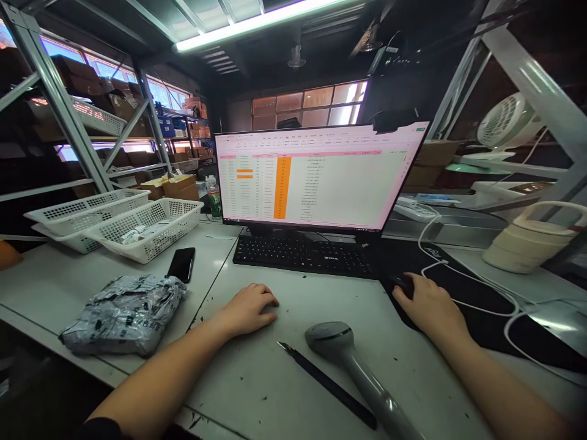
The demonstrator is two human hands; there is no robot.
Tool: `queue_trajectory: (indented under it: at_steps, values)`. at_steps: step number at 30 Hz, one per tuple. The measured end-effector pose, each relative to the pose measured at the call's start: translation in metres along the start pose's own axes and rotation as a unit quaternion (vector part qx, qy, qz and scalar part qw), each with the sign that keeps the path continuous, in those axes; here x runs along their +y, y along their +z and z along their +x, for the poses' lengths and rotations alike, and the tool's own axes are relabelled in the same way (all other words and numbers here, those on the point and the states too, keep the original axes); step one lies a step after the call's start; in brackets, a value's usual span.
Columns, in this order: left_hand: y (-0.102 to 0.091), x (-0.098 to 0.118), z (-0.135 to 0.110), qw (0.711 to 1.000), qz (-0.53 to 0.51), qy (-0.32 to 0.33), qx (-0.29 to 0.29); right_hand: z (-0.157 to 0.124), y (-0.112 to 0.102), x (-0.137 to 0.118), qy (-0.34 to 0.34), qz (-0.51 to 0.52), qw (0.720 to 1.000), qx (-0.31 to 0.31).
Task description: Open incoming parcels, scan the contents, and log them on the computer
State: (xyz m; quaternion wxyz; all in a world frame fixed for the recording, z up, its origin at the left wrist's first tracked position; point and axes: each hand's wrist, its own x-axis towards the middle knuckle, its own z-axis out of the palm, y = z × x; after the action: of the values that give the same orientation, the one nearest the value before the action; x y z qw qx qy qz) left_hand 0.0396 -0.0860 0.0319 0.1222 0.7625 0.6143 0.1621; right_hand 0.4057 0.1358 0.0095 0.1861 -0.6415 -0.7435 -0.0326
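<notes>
My left hand (pixel 251 308) rests on the white desk with its fingers loosely bent and apart, holding nothing. At the right, my right hand (pixel 428 299) is wrapped over a black computer mouse (pixel 403 283) on a black mouse pad (pixel 486 330). Between my forearms lie a grey barcode scanner (pixel 353 360) and a black pen (pixel 328 384). Beyond them sits a black keyboard (pixel 302 255), which neither hand touches. A monitor (pixel 343 183) behind it displays a spreadsheet with an orange column.
Left of my arm lie a grey plastic-wrapped parcel (pixel 126 315) and a black phone (pixel 182 264). White plastic baskets (pixel 151 247) stand farther back. A white cable (pixel 486 287) loops across the mouse pad. On the right are a cream lidded container (pixel 520 241) and a fan (pixel 507 125).
</notes>
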Motion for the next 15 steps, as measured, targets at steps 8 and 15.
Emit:
queue_trajectory:
  at_steps: [8,15]
  values:
    - [-0.0007,-0.0002,-0.0005,1.0,0.004,0.001,0.002,-0.0001,0.0035,0.0028,-0.018,-0.01,1.0,0.009]
    - [-0.0002,-0.0001,0.0,1.0,0.001,0.001,0.003,0.0017,0.0013,0.0014,-0.008,-0.006,1.0,0.003]
